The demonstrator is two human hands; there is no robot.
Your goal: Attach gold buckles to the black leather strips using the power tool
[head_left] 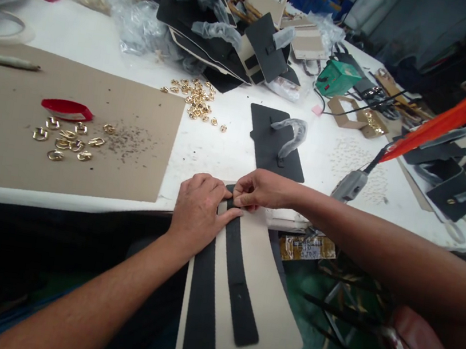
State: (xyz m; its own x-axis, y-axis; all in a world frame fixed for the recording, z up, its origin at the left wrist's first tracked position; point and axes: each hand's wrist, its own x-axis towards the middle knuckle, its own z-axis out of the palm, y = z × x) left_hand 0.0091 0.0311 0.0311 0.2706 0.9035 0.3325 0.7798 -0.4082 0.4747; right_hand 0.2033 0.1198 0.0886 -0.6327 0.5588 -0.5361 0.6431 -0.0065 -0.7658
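A beige panel [275, 307] with two long black straps hangs over the near edge of the white table [229, 139] toward my lap. My left hand [199, 213] lies on the panel's top end with its fingers curled down, pressing the middle black strap [238, 291]. Right beside it my right hand [259, 190] has its fingers pinched together on the upper end of that same strap. The other black strap [201, 303] lies along the panel's left side.
A brown cardboard sheet [142, 144] covers the table's left half, with several gold buckles [68, 140] and a red lid [67, 109] on it. More gold buckles [198, 100] lie loose farther back. A black panel [269, 145], a green box [337, 76] and stacked panels [218, 34] sit behind.
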